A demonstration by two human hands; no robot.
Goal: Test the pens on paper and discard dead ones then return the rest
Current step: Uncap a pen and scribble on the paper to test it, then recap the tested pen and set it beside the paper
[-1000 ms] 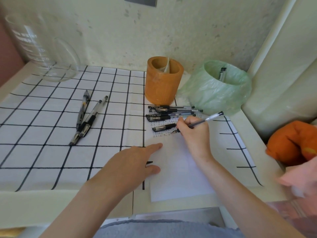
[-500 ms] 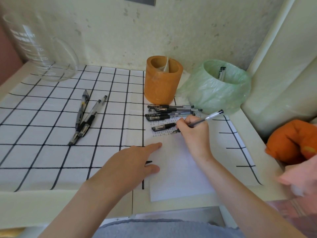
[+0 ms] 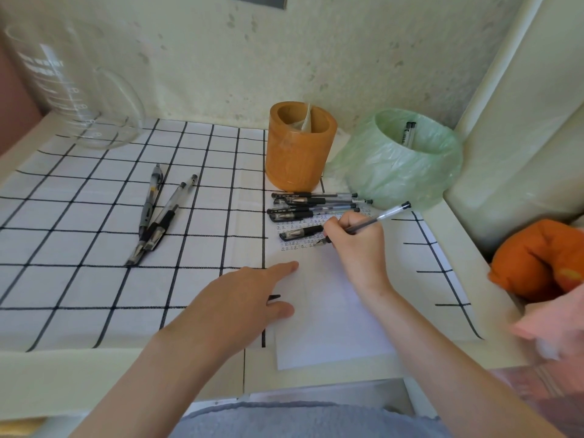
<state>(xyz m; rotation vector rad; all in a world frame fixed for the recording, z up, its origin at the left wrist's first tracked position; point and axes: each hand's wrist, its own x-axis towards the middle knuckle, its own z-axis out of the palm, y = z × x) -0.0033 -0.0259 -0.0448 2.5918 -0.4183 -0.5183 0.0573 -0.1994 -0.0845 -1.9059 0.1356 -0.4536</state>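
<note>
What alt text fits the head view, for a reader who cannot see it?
The right hand holds a pen, tip on a paper that the left hand presses down. By the writing lie black pens, on the checked cloth at left other pens; an orange cup and a green-lined bin stand behind.

We see a clear glass measuring jug [image 3: 79,99] at the table's [image 3: 94,368] back left corner, on the corner of a white cloth [image 3: 79,216] gridded in black. At the right edge lies an orange soft lump [image 3: 537,260], with something pink and blurred [image 3: 556,327] just in front of it.
</note>
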